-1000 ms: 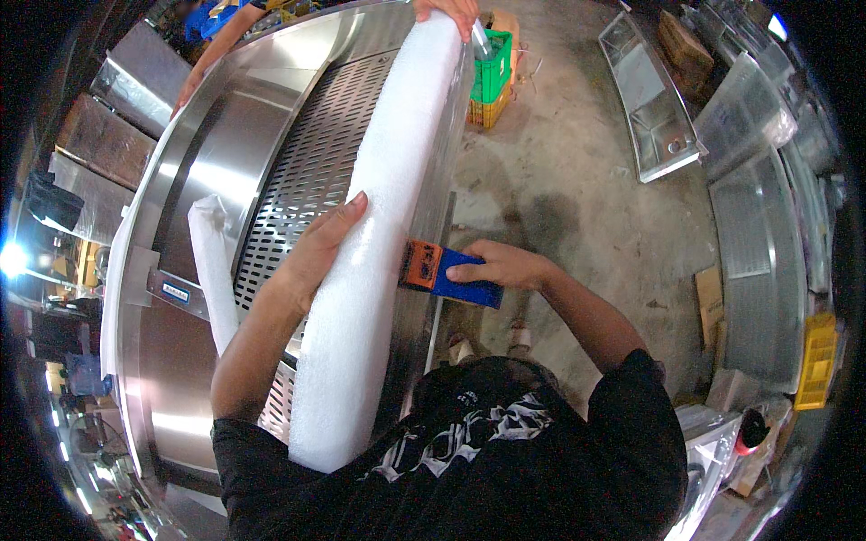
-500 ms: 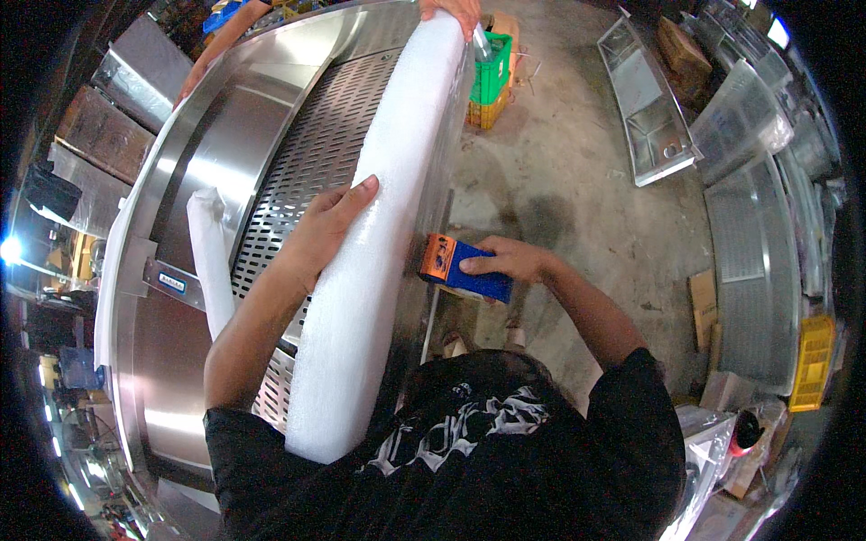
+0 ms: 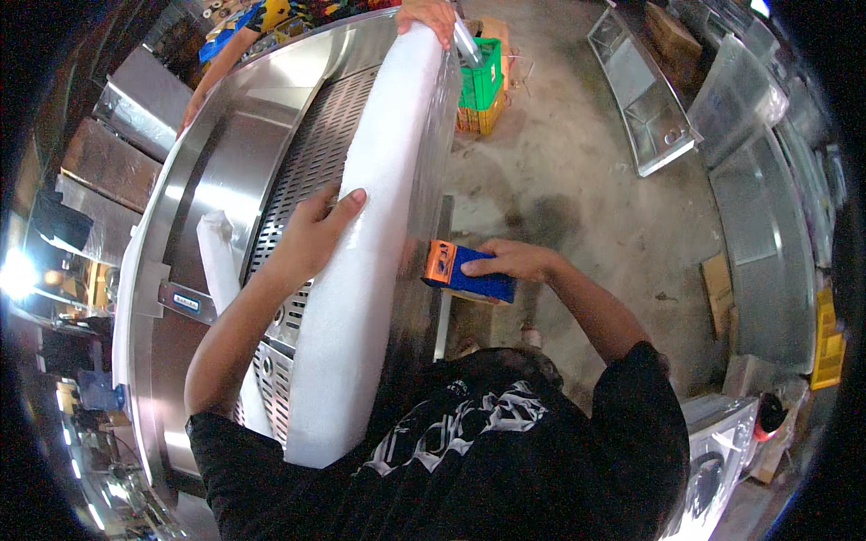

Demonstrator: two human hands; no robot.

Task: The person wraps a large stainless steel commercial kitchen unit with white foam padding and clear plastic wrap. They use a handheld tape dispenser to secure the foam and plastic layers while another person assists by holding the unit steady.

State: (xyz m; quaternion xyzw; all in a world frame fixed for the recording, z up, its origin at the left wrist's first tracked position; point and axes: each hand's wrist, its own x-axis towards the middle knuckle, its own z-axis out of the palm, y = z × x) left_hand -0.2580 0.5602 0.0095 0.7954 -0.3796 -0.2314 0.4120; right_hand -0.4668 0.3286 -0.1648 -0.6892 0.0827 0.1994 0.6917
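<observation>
My left hand [image 3: 311, 239]: toward 10 o'clock from the middle of the view, thumb on top of the foam, palm by its left edge; I cannot tell if the fingers grip.
My right hand [image 3: 512, 260]: at 3 o'clock, arm bent, grasping the block with my thumb on top.
Another person's hand [image 3: 428, 18]: at 12 o'clock, on the foam's far end.
Big steel thing [image 3: 230, 135]: at 10 o'clock, with a panel full of slots [image 3: 311, 144].
White roll [image 3: 219, 257]: at 9 o'clock, leaning slanted.
Green crate [image 3: 484, 79]: near 12 o'clock, on a yellow one.
Steel sink [image 3: 645, 95]: between 1 and 2 o'clock, on the floor.
Foam [image 3: 347, 307]: long, thick, white, running from 12 to 7 o'clock.
Block [image 3: 465, 279]: blue, orange end toward 9 o'clock, just right of the foam.
</observation>
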